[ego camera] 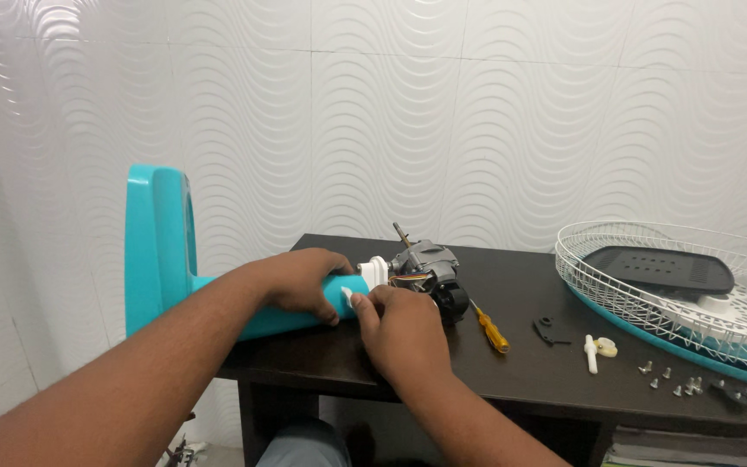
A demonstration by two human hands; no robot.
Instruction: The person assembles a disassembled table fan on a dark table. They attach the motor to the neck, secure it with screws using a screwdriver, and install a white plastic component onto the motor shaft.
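Observation:
A turquoise fan stand lies on its side over the left end of a dark table, its flat base sticking up past the edge. My left hand wraps around the stand's turquoise neck. My right hand pinches a small white part at the white collar where the neck meets the grey fan motor. The motor's shaft points up and away.
A yellow-handled screwdriver lies right of the motor. Further right are a small black bracket, a white knob piece and several loose screws. A white wire fan guard holding a black plate fills the right end.

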